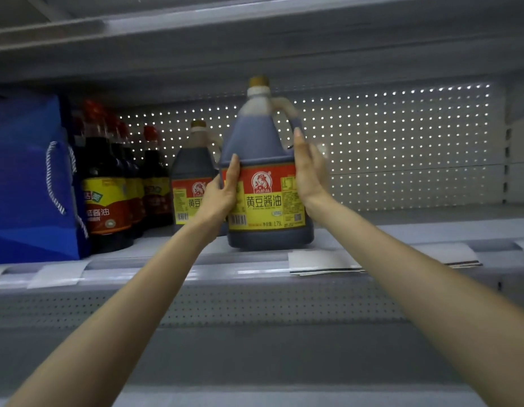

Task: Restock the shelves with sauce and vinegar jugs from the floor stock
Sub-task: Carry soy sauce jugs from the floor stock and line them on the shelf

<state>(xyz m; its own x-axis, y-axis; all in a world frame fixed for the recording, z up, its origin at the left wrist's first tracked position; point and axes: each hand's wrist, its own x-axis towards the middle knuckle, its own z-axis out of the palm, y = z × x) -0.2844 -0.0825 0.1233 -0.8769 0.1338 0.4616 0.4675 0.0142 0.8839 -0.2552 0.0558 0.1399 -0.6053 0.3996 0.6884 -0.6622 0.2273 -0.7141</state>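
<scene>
Grey metal shelf [401, 227] with a perforated back panel [401, 142], lit through the holes, another shelf deck close above. Front jug [265, 177] stands upright on the shelf near its front edge, long axis vertical, full of dark sauce up to the shoulder, tan cap on top, handle at the back right, red-and-yellow label facing the camera. Left hand [221, 192] is pressed flat on the jug's left side, fingers extended along the label edge; right hand [309, 171] is on the right side, fingers straight up along the shoulder toward the handle (more a two-palm clamp than a wrapped grip). Second jug [193, 174] of the same kind stands just behind and to the left, partly hidden by the left hand, also dark-filled. Further left a row of slimmer dark sauce bottles [108, 195] with red caps, then a blue gift bag [26, 177] with rope handles at the far left. Shelf space right of the front jug is bare. Blank price tags [322, 261] hang along the shelf lip.
</scene>
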